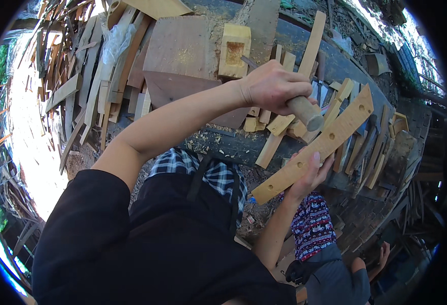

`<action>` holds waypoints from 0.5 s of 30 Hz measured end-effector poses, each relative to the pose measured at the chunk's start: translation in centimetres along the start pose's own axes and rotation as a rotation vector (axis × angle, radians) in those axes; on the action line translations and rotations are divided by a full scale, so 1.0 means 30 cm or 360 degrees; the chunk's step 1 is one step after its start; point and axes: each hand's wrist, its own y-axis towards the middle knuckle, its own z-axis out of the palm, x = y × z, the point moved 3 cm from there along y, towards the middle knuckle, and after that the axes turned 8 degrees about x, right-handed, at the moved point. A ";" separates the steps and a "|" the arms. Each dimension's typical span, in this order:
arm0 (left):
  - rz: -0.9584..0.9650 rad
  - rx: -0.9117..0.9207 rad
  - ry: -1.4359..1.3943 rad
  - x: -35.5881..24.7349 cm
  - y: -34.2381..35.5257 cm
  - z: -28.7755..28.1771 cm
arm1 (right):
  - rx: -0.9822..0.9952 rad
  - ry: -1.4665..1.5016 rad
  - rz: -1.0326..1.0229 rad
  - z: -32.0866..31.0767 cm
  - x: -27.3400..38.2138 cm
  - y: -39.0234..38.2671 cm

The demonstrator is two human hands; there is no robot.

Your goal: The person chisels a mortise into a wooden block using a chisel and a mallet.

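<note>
My left hand [277, 87] is wrapped round the wooden handle of a chisel [305, 114]. The chisel's metal blade slants up to the left, its tip by a rectangular recess in a pale wooden block [234, 34]. That block lies on a broad wooden slab [179, 47] scattered with shavings. Below the chisel's butt, my right hand [311, 177] grips a long flat wooden bar [312, 155] with several round holes along it. The thumb rests on the bar's upper face; most of the other fingers are hidden behind it. Bar and chisel handle are apart.
Wood offcuts [279, 124] crowd the dark bench, with another tool [321, 67] among them. More strips [83, 66] and a clear plastic bag [116, 41] lie left. At lower right sits another person in patterned trousers [312, 223], one hand [384, 254] visible.
</note>
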 end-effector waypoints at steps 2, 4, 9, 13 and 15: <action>0.0018 -0.0037 -0.0015 0.010 -0.003 -0.004 | -0.0004 -0.0010 0.0004 0.012 0.006 -0.001; 0.0013 -0.0046 -0.0017 0.014 -0.007 -0.005 | 0.0026 -0.0032 0.0010 0.025 0.026 -0.002; 0.0008 0.0154 -0.0136 0.016 -0.007 0.024 | 0.0066 0.0226 -0.0046 0.013 0.137 -0.005; -0.0113 0.0423 -0.0121 0.027 -0.003 0.056 | -0.0078 0.0733 -0.0424 -0.015 0.194 -0.010; -0.0099 0.0315 -0.0081 0.032 -0.001 0.054 | 0.0009 0.0594 -0.0370 0.000 0.179 -0.010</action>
